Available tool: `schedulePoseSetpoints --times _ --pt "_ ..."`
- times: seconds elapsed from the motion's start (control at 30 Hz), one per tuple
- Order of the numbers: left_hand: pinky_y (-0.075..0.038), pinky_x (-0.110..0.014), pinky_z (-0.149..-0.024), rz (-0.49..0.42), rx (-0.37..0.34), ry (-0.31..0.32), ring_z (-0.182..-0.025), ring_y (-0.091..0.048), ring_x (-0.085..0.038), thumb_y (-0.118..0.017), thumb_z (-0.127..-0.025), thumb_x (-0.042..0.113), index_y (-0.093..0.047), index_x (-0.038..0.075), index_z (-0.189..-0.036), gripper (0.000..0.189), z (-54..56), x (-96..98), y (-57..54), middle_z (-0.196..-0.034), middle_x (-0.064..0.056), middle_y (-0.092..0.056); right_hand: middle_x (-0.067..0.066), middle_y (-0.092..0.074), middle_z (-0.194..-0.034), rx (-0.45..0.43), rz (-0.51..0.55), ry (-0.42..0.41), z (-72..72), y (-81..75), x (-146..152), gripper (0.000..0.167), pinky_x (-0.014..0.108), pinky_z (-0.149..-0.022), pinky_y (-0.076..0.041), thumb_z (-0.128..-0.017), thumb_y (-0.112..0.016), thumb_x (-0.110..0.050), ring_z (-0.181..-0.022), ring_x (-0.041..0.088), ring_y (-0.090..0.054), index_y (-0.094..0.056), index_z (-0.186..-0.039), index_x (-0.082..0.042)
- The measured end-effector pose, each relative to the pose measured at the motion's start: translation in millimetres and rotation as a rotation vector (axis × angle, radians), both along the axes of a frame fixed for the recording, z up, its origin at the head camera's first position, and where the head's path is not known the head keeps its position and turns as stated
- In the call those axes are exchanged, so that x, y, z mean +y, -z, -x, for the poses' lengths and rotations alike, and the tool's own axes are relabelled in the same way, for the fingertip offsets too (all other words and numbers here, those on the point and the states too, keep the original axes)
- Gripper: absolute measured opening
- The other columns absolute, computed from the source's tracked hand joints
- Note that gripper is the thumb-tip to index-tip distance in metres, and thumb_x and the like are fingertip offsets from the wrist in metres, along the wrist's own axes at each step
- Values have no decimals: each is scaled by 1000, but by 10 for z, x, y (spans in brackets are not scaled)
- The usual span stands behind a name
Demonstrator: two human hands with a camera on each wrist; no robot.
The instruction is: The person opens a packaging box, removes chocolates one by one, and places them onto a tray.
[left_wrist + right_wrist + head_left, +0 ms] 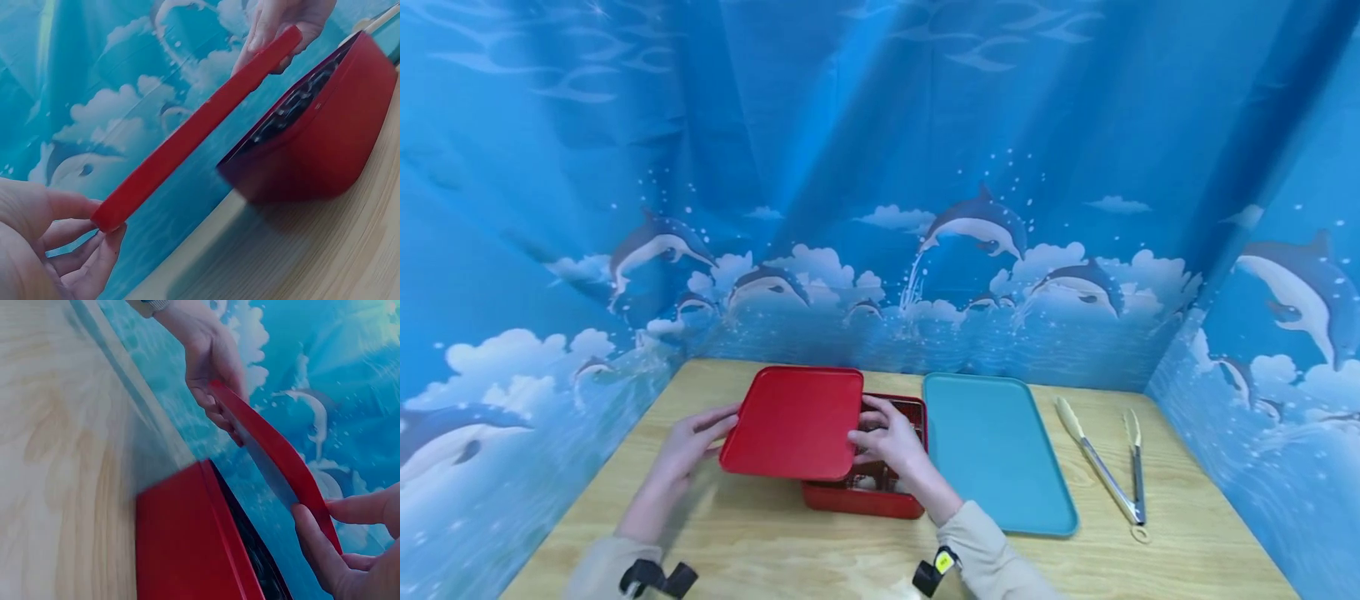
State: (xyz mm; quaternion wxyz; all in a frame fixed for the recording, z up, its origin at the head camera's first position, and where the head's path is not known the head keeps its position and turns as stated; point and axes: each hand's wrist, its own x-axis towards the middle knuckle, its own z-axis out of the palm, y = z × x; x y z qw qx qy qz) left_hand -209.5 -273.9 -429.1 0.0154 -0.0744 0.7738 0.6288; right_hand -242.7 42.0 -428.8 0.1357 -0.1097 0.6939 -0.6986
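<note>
A flat red lid (797, 423) is held up by both hands, partly over a red box (863, 500) and shifted to its left. My left hand (688, 442) pinches the lid's left edge, thumb on one side and fingers on the other, as the left wrist view shows. At the opposite edge my right hand (891, 437) grips the lid between thumb and fingers. The left wrist view shows a gap between the lid (194, 134) and the box (325, 131). Inside the box are dark compartments with a few pale pieces; the lid hides the rest.
Right of the box lies a teal tray (1000, 454) on the wooden table (760, 542). Farther right, spread metal tongs (1108, 475) with cream tips rest on the table. A blue dolphin-print curtain (880, 208) hangs behind and along the sides.
</note>
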Motion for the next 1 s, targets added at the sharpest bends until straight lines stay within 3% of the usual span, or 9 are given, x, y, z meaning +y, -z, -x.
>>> schedulePoseSetpoints --times 0.17,0.37,0.53,0.63,0.8,1.0 --pt "-57 -25 -86 53 -23 -7 -102 -57 2 -60 -103 34 -43 0 -152 62 -46 -246 7 -154 -23 -43 24 -54 -136 1 47 -18 -58 -10 -301 71 43 -72 -63 -92 -69 4 -84 19 -72 -35 -155 2" --pt "-58 -24 -83 99 -16 -17 -93 -58 10 -60 -103 34 -43 -3 -150 62 -107 -560 35 -145 -17 -54 22 -54 -136 39 64 -41 -160 22 -638 78 45 -71 -63 -88 -69 10 -83 31 -75 -32 -156 1" --pt "-59 -27 -83 119 -48 -32 -92 -58 8 -59 -103 35 -43 -3 -151 63 -150 -752 62 -143 -16 -55 20 -56 -136 65 19 -23 -224 76 -846 79 47 -73 -62 -86 -71 11 -75 37 -74 -33 -156 2" --pt "-59 -27 -82 139 -56 -23 -92 -57 7 -57 -104 33 -42 -4 -151 61 -162 -839 95 -141 -18 -56 21 -56 -137 86 -17 -7 -258 110 -944 79 41 -73 -62 -85 -72 11 -78 33 -75 -35 -154 4" --pt "-59 -27 -80 150 -67 -22 -89 -60 7 -57 -105 29 -46 -5 -147 56 -170 -968 161 -131 -9 -64 22 -56 -138 121 -74 12 -333 150 -1081 76 25 -69 -59 -82 -76 10 -82 21 -73 -39 -149 7" --pt "-59 -28 -78 136 -117 -44 -86 -66 1 -59 -104 26 -53 -3 -143 49 -171 -1087 237 -125 -7 -68 19 -56 -138 118 -153 14 -431 176 -1214 84 22 -63 -54 -79 -79 9 -77 11 -66 -37 -151 6"
